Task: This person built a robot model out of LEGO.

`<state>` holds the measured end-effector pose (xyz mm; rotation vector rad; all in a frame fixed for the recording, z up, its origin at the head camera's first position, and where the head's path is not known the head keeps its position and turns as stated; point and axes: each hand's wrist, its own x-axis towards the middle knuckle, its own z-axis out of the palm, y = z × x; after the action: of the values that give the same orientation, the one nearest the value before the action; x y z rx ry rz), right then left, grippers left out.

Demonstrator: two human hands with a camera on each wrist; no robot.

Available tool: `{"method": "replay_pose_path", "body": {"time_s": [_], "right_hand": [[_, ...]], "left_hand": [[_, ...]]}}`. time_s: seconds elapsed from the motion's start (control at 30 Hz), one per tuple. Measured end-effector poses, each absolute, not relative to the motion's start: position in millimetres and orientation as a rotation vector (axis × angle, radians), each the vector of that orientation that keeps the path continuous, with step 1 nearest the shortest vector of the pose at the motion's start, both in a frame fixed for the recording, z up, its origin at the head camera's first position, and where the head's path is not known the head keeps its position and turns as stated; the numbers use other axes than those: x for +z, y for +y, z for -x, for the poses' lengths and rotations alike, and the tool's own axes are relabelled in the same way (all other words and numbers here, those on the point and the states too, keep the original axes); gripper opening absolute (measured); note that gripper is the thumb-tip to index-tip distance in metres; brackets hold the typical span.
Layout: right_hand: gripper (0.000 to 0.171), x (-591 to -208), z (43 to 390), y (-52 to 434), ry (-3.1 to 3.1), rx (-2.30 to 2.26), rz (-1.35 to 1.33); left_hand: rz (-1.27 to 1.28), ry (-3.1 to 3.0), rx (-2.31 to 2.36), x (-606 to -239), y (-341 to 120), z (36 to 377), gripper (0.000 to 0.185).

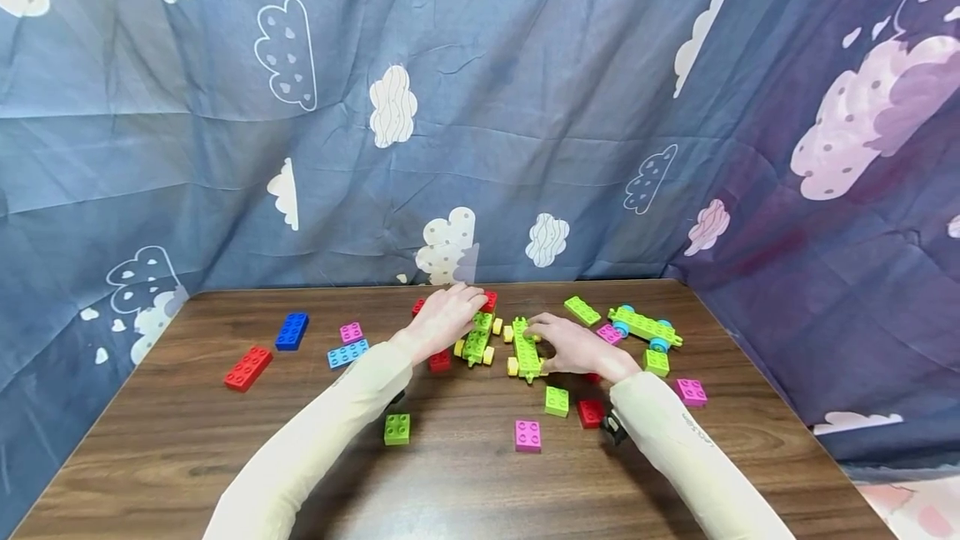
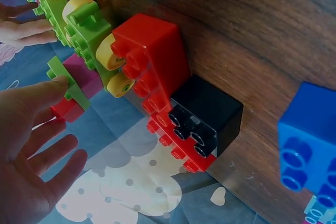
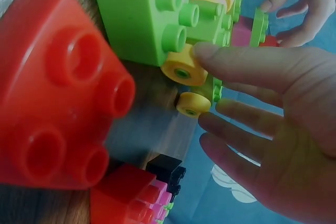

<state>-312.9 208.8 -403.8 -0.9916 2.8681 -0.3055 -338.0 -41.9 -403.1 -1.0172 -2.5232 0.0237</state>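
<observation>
left hand (image 1: pixel 442 319): resting on one green wheeled chassis (image 1: pixel 476 340) mid-table, fingers look straight and spread in the wrist view, not clamped on anything

right hand (image 1: pixel 573 346): fingers relaxed, thumb touching a yellow wheel (image 3: pixel 184 66) of the other green chassis (image 1: pixel 527 350)

where it all is: both chassis side by side on the wooden table (image 1: pixel 187 448), loose bricks all around

tip: I'd steady each chassis flat, line up the studs, press straight down

hard to tell: whether any fingertip pinches something, since the hands hide the contact
</observation>
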Motion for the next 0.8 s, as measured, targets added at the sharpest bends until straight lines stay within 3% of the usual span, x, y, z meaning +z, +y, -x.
{"method": "replay_pose_path", "body": {"time_s": [0.27, 0.53, 0.8], "right_hand": [[0.052, -403, 309, 203, 2.909, -0.294, 0.938], [0.079, -405, 312, 203, 2.899, -0.286, 0.812], [0.078, -404, 312, 198, 2.875, -0.251, 0.81]], "left_hand": [[1.012, -2.547, 0.0, -404, -41, 343, 0.039], [1.009, -2.55, 0.01, -404, -41, 345, 0.04], [0.987, -2.561, 0.04, -405, -40, 347, 0.043]]}}
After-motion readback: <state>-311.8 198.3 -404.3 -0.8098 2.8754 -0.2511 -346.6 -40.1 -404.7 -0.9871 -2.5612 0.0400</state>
